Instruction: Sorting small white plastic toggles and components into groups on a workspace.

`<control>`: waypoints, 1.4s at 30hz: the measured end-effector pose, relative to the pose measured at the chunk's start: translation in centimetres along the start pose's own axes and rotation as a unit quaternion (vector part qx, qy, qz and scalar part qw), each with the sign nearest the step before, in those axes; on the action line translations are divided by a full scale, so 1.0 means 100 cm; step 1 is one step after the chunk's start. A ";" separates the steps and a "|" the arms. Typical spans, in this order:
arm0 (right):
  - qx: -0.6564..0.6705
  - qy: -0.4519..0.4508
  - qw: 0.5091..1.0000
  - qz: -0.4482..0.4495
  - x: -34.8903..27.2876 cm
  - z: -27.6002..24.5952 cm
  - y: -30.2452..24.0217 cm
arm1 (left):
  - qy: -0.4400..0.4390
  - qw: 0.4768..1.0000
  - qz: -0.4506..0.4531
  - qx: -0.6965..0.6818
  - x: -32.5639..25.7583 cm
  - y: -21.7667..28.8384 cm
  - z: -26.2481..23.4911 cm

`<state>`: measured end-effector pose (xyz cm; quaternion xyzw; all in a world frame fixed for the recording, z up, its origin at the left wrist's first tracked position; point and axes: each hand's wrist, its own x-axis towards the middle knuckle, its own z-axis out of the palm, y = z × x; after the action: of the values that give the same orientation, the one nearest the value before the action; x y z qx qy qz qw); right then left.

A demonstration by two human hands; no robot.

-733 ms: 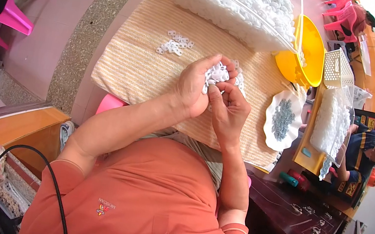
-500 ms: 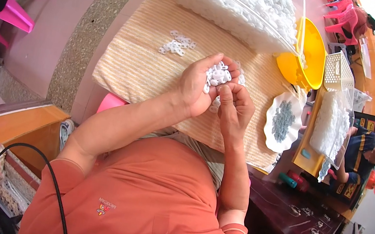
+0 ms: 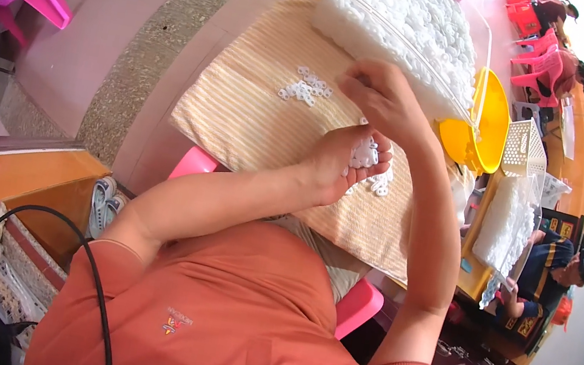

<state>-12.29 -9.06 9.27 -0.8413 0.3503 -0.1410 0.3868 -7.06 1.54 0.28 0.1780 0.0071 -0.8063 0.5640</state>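
Small white ring-like plastic pieces (image 3: 365, 154) lie in the cupped palm of my left hand (image 3: 332, 157), its fingers curled up around them. Beyond it, my right hand (image 3: 387, 100) hovers above the striped cloth (image 3: 246, 84), fingers bent inward and pressed together; whatever they hold, if anything, is hidden. Left of my right fingertips is a loose cluster of the same white pieces (image 3: 308, 89) on the cloth. More white pieces (image 3: 381, 185) sit just right of my left hand, partly covered by it.
A clear box (image 3: 404, 52) heaped with white pieces stands at the far side, beside a yellow basin (image 3: 500, 112). My right forearm mostly hides a white scalloped dish (image 3: 461, 192). Further right are a perforated basket (image 3: 528, 153), a filled clear tray (image 3: 501, 225) and a co-worker (image 3: 555, 270).
My right hand has left my left hand's fingertips and swung up and leftward toward the loose cluster. My left hand still cups its pieces. The whole view has shifted somewhat.
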 end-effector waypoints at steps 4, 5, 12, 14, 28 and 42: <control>-0.114 -0.098 0.987 0.056 0.032 0.015 -0.005 | -0.007 1.000 0.002 -0.017 -0.002 0.001 0.003; -0.103 -0.111 0.984 0.092 0.038 0.019 -0.007 | -0.005 1.000 0.004 -0.020 -0.001 0.003 0.002; -0.128 -0.108 0.985 0.049 0.048 0.025 0.011 | 0.006 1.000 0.002 -0.014 0.000 0.005 0.006; -0.127 -0.107 0.985 0.051 0.044 0.023 0.005 | 0.013 1.000 0.000 -0.013 -0.002 0.008 0.009; -0.015 0.144 0.989 -0.003 -0.063 -0.006 -0.016 | 0.012 0.999 0.012 -0.034 0.004 0.014 0.011; -0.092 0.206 0.973 0.056 -0.129 0.035 0.007 | -0.024 1.000 -0.012 -0.015 0.006 0.013 0.004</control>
<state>-20.03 1.57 6.86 -0.8048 0.4808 -0.2567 0.2348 -6.18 0.49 0.73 0.1499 0.0075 -0.8168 0.5571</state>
